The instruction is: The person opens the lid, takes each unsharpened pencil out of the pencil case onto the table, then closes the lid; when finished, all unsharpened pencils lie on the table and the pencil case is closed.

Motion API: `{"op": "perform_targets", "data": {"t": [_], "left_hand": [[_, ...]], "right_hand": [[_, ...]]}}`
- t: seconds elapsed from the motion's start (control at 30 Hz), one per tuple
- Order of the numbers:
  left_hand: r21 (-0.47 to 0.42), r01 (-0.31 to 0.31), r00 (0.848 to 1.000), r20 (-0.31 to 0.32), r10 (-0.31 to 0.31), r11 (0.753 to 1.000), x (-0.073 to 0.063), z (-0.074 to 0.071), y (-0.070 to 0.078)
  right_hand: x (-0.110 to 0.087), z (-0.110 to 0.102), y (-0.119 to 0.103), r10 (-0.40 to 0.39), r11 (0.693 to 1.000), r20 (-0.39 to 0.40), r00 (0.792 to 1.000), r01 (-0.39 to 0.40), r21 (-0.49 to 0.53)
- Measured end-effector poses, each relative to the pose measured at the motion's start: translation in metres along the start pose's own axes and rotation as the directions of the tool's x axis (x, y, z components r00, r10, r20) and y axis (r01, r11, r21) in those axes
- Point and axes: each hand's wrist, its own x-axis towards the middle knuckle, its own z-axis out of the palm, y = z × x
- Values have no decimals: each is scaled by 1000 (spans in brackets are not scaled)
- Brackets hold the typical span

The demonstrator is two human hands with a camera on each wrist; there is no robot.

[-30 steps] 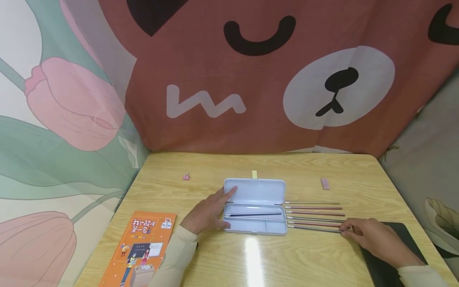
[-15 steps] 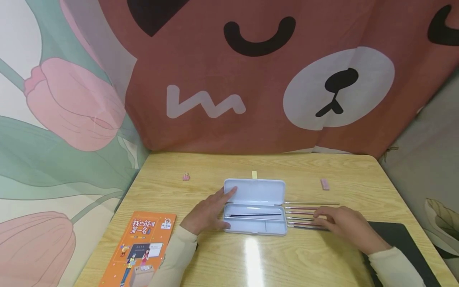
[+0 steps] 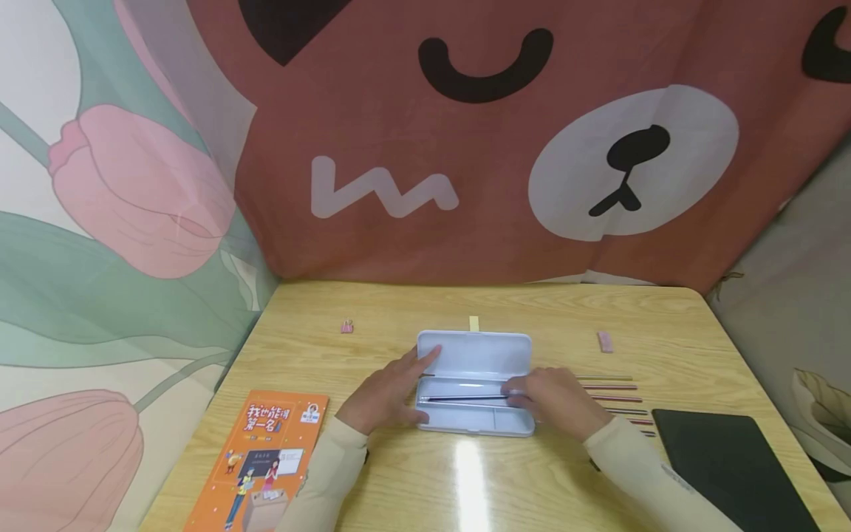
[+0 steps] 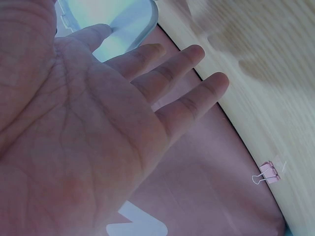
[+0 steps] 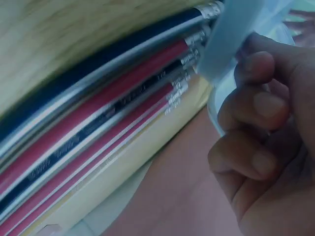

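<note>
A pale blue pencil case (image 3: 479, 355) lies open on the table, its lid folded back. One dark pencil (image 3: 459, 399) rests lengthwise in its long compartment. My left hand (image 3: 379, 395) steadies the case's left end with fingers extended, index over the lid and thumb at the lower tray. My right hand (image 3: 565, 403) reaches over the case's right end and pinches the pencil near its right tip. In the right wrist view its other fingers are curled, and the case's wall partly hides the pinch. Several eraser-tipped pencils (image 5: 98, 113) lie side by side against the case's right side.
An orange book (image 3: 266, 458) lies at the front left, and a flat black pad (image 3: 731, 465) at the front right. Behind the case are a pink binder clip (image 3: 347, 326), a yellow strip (image 3: 474, 323) and a pinkish eraser (image 3: 605, 342). A printed curtain (image 3: 399, 258) hangs behind the table.
My right hand has moved left from the outer ends of the row of pencils, across them, to the pencil inside the case. My left hand stays in place.
</note>
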Motion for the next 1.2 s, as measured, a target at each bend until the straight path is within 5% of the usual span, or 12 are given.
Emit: {"op": "perform_targets", "data": {"t": [0.2,0.4,0.7,0.93,1.07,1.2], "left_hand": [[11,-5,1000,0,5,1000,1,0,1],[13,-15,1000,-7,15,1000,1,1,-1],[5,-10,1000,-6,10,1000,1,3,-3],[4,-15,1000,-2,15,1000,0,2,-1],[-3,-17,1000,2,17,1000,-1,1,1],[-10,-20,1000,-4,20,1000,-1,0,1]], "right_hand": [[3,3,-1,-8,998,-31,999,6,-69],[-15,-20,3,98,990,-43,994,-102,-97],[-85,-54,39,202,979,2,979,-202,18],[-143,-61,68,344,926,141,929,-360,114],[-163,-60,80,375,912,177,910,-397,105],[-170,-52,84,354,925,171,919,-371,79]]}}
